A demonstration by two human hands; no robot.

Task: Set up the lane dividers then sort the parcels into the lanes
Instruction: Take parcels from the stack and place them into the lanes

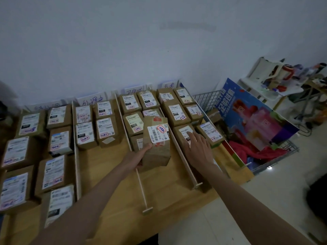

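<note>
Nearest: two bare forearms reach in over the wooden table (159,197) edge. Left hand (141,154) grips a brown parcel (156,144) from its lower left side, thumb up on the front face near the white label, fingers hidden behind — box is tilted up, label facing the camera, over the near end of the third lane. Red-bordered sticker with handwriting on its top (can't read it reliably). Right hand (198,147) is flat, fingers straight and spread, holding nothing; fingertips touch the top of a parcel in the fourth lane (184,137), just right of the held box.

Lane dividers: thin pale strips on small feet running near to far. Middle divider (142,190) starts just under the held parcel; right divider (187,161) passes under the right wrist; left divider (76,156) separates the first two lanes.

Further back — lanes are filled with brown labelled boxes. Leftmost lane (35,149) has the most, two columns running nearly to the front edge. Second lane (95,126) has four boxes in a two-by-two block at the far end. Third lane boxes (134,110) sit behind the held parcel. Fourth lane (178,106) holds two columns at the back.

Far edge: handwritten paper lane signs (92,101) stand against the white wall (159,41).

Right of the table: a wire basket (290,149) with a blue and pink printed board (254,117) leaning in it and red cloth below. Beyond it, blurred clutter on a white shelf (265,82).
</note>
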